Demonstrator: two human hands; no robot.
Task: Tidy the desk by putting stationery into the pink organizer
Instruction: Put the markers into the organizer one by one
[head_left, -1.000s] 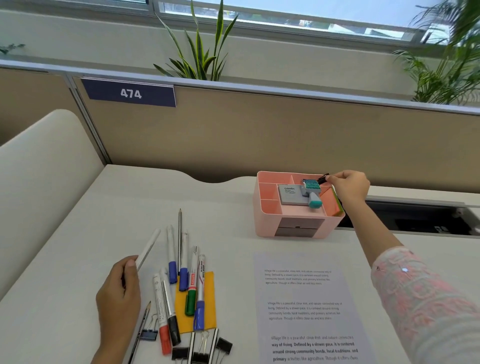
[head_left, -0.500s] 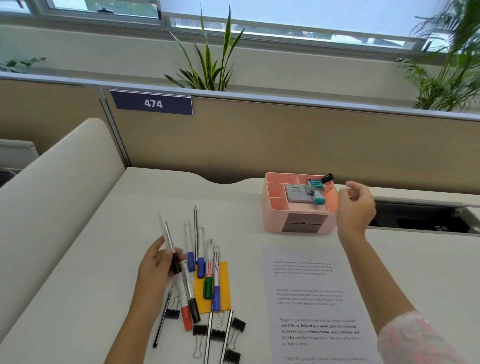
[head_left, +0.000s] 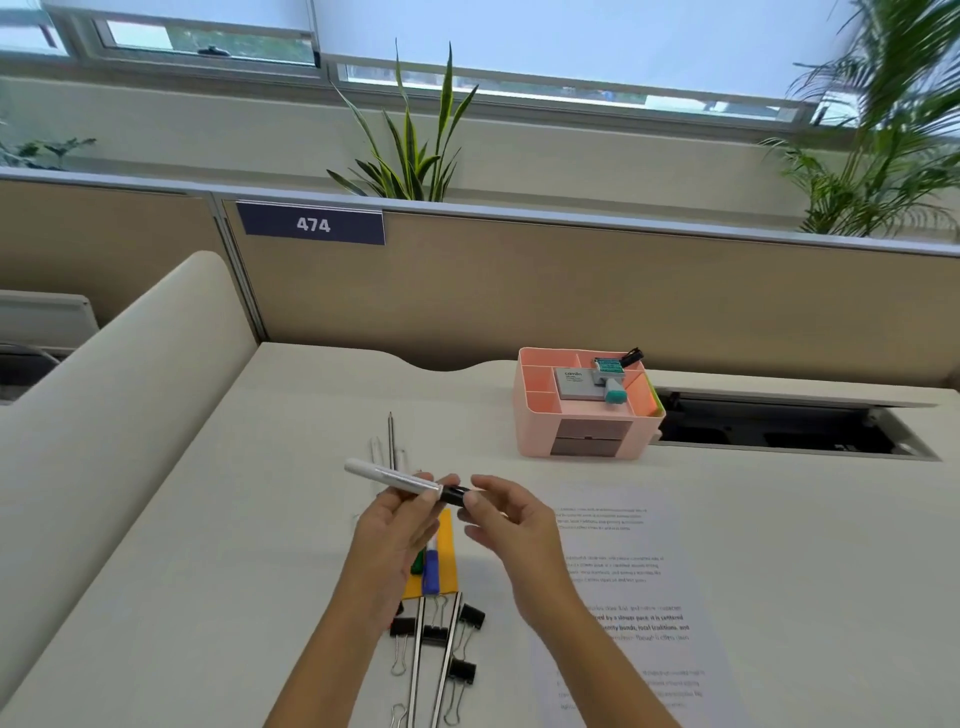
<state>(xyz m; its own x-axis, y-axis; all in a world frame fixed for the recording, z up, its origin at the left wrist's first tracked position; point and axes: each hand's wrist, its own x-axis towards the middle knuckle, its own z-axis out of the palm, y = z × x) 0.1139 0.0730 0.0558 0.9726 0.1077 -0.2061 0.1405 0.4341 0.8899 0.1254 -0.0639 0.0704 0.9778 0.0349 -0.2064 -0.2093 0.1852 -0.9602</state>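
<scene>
both hands hold one white marker with a black cap (head_left: 402, 480) in the air, well in front of the pink plastic organizer (head_left: 586, 410): left hand (head_left: 395, 530) grips its barrel, right hand (head_left: 511, 525) pinches its cap.

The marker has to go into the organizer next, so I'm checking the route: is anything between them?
Nothing visible does. Both the left hand and the right hand hold the marker above the desk; only bare desk lies between it and the organizer, far right. Its front-left compartments look empty.
</scene>
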